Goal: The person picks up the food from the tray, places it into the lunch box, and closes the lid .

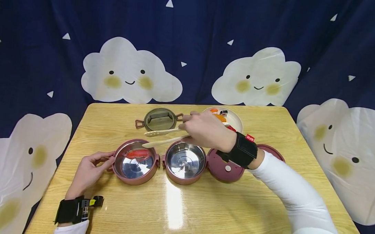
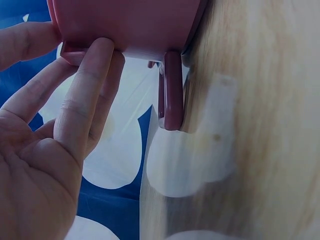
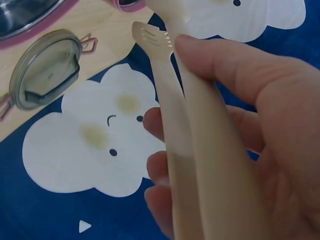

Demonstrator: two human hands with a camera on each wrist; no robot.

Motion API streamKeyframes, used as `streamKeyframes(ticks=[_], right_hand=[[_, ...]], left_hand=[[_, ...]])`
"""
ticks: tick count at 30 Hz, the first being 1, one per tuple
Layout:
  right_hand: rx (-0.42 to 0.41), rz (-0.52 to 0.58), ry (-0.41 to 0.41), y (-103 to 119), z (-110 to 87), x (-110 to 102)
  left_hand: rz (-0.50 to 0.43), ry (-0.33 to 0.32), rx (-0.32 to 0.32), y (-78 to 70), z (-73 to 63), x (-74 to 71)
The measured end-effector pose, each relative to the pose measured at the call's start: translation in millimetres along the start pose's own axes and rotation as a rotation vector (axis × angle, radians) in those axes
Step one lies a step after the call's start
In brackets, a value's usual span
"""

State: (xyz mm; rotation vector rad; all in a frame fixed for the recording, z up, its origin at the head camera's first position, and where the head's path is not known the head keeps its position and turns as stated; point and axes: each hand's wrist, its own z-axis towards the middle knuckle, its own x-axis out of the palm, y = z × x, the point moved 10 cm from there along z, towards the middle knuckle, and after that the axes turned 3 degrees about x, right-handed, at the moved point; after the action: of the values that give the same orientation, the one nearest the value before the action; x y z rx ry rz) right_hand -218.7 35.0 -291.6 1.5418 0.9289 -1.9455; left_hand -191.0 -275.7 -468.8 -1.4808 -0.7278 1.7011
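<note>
My left hand (image 1: 88, 171) holds the left side of a pink pot (image 1: 127, 178), thumb and fingers at the handle near its rim. In the left wrist view the fingers touch the pink wall of the pot (image 2: 125, 25). A red food piece (image 1: 138, 154) lies inside on the shiny metal. My right hand (image 1: 207, 128) grips beige tongs (image 1: 165, 141), whose parted tips point left, over the pot's far rim. The right wrist view shows the thumb on one arm of the tongs (image 3: 215, 145) and fingers behind the other. Nothing shows between the tips.
A second pink pot (image 1: 185, 180) stands right of the first, its metal bottom showing. Further right lie a mauve lid (image 1: 226, 173) and another mauve round thing (image 1: 271, 151), partly behind the right arm. Behind are a glass lid (image 1: 156, 124) and a plate (image 1: 238, 124) with several toy foods.
</note>
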Motion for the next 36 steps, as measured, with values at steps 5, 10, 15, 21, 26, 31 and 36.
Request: streamKeyframes(ticks=[5, 10, 15, 21, 26, 31, 36], right_hand=[[0.061, 0.020, -0.005, -23, -16.9, -4], [0.114, 0.115, 0.013, -49, -33.1, -5], [0.190, 0.116, 0.008, -79, -53.6, -2], [0.268, 0.115, 0.021, -109, -78.2, 6], [0.412, 0.166, 0.074, -142, -98.8, 13], [0.529, 0.167, 0.113, -169, -122.4, 18], [0.612, 0.142, 0.180, -186, -143.9, 28]], left_hand=[[-0.002, 0.006, -0.001, -0.8, 1.4, 1.2], [-0.005, 0.002, 0.002, -2.8, 2.5, 2.0], [-0.015, 0.010, 0.000, -2.0, 3.3, 6.1], [-0.004, 0.006, -0.001, 0.5, 1.6, 5.3], [0.002, 0.003, -0.007, 1.6, -0.3, 2.5], [0.000, 0.005, -0.018, 2.4, -0.5, 1.7], [0.004, 0.005, -0.022, 2.9, -0.4, 1.7]])
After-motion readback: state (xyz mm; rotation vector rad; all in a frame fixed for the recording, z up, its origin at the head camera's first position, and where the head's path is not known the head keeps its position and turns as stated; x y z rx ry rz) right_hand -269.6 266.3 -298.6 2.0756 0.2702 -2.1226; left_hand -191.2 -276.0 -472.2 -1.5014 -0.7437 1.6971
